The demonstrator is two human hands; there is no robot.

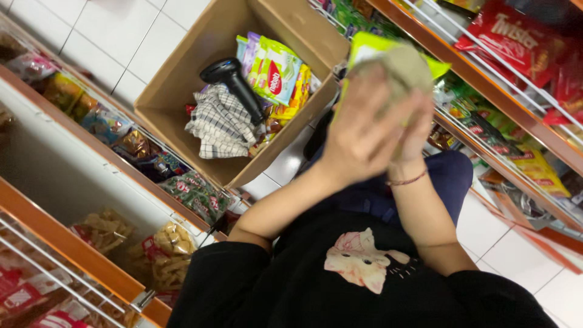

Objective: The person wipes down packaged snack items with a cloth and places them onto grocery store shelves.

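A lime-green snack bag (388, 45) is held up between both hands, its dull grey-beige back turned to the camera; only the bright edges show. It tilts slightly, above the cardboard box's right rim.

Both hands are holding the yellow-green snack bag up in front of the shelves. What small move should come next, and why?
Probably a short move of the snack bag to the right, toward the wire-fronted shelf. Left hand and right hand both close around it, raised above the open cardboard box, and the shelf beside it already carries similar packets.
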